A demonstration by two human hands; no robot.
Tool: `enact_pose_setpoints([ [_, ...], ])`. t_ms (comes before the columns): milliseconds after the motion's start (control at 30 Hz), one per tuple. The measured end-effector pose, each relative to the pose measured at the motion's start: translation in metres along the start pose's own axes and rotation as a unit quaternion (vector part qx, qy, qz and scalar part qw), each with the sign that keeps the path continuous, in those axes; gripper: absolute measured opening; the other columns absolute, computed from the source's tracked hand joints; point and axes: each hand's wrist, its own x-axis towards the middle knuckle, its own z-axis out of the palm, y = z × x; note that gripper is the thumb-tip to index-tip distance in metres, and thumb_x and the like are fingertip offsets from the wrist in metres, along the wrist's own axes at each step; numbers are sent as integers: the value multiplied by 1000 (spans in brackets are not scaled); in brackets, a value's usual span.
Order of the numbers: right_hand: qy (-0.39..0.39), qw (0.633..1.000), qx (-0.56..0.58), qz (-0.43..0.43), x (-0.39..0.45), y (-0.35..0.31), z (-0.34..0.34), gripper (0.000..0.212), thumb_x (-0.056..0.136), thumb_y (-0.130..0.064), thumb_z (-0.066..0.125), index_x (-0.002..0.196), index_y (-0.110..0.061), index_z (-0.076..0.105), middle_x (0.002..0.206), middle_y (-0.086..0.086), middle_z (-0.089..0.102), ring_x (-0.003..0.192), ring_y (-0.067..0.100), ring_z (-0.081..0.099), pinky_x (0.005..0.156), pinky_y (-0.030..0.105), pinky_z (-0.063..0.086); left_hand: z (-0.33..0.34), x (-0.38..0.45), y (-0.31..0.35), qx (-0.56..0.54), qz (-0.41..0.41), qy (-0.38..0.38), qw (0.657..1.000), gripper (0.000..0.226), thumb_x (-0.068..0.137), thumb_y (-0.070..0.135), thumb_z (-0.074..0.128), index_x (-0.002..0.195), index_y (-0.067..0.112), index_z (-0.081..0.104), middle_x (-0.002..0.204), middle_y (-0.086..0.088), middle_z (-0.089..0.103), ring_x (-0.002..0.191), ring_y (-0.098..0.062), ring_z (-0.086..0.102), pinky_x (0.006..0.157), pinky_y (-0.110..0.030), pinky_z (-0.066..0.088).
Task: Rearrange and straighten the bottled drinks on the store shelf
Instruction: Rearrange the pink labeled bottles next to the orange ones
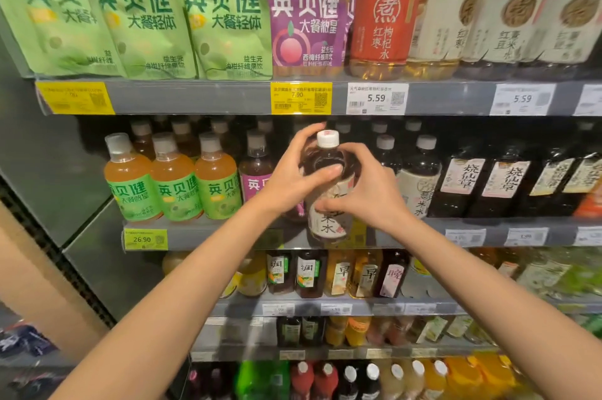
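Note:
A dark tea bottle [328,223] with a white cap and a cream label stands upright in front of the second shelf's edge [228,233], held between both hands. My left hand [293,178] grips its shoulder from the left, thumb across the front. My right hand [368,191] wraps around it from the right, fingers curled over the label. Orange drink bottles [172,184] with green labels line the shelf to the left. Dark bottles [462,184] with pale labels stand to the right.
The shelf above carries green pouches [146,21], a purple pouch [306,18] and large tea bottles [384,25]. Lower shelves hold several small bottles [309,276]. A grey metal side panel [49,155] closes the shelves on the left.

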Motion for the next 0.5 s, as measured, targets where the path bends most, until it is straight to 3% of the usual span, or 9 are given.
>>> enact_pose_setpoints([
  [133, 46, 999, -9, 24, 10, 5, -10, 88, 50, -26, 90, 126, -25, 46, 100, -14, 55, 94, 7, 53, 79, 17, 37, -3, -11, -19, 134, 16, 135, 982, 67, 80, 37, 64, 138, 18, 35, 136, -4, 44, 124, -12, 45, 104, -27, 38],
  [200, 44, 998, -9, 36, 16, 9, -13, 86, 53, -22, 89, 126, -23, 44, 100, -11, 55, 94, 10, 52, 79, 16, 37, -3, -20, -35, 210, 7, 184, 960, 68, 78, 23, 71, 137, 14, 37, 134, -7, 42, 114, -15, 48, 98, -18, 38],
  [267, 35, 999, -12, 35, 21, 12, -13, 83, 55, -19, 87, 126, -22, 43, 99, -9, 55, 92, 11, 52, 75, 14, 37, -1, -26, -49, 261, -28, 189, 946, 80, 72, 21, 78, 138, 14, 35, 135, -7, 39, 109, -16, 48, 89, -12, 37],
  [400, 23, 999, -21, 20, 27, 16, -5, 80, 56, -15, 86, 123, -15, 44, 97, -6, 58, 89, 11, 54, 70, 12, 35, 12, -26, -62, 306, -90, 192, 928, 88, 64, 25, 84, 137, 18, 36, 137, -1, 38, 120, -16, 45, 90, -42, 49],
  [500, 36, 999, -9, 16, 31, 19, 4, 79, 54, -13, 85, 122, -15, 43, 102, -1, 64, 93, 15, 59, 75, 18, 42, 14, -24, -64, 304, -91, 205, 926, 83, 66, 19, 83, 136, 18, 39, 138, 1, 38, 111, -18, 54, 83, -46, 52],
])
